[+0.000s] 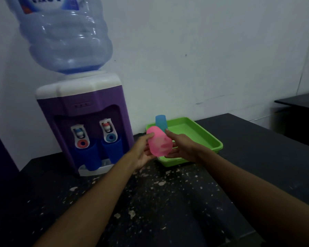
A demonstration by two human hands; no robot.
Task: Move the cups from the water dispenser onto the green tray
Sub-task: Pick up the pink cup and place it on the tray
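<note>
A pink translucent cup (pixel 160 143) is tilted, bottom up, between my two hands just in front of the green tray (pixel 206 135). My left hand (pixel 143 150) grips it from the left and my right hand (pixel 181 146) holds it from the right. A light blue cup (pixel 160 122) stands upside down in the tray's far left corner, partly hidden by the pink cup. The purple water dispenser (pixel 89 118) stands to the left, with a dark blue cup (pixel 88 157) under its left tap and another dark blue cup (pixel 114 148) under its right tap.
A large clear water bottle (pixel 66 38) sits on top of the dispenser. The black table (pixel 168 202) is speckled with chipped pale spots. A white wall runs behind. Another dark table (pixel 300 102) stands at the far right.
</note>
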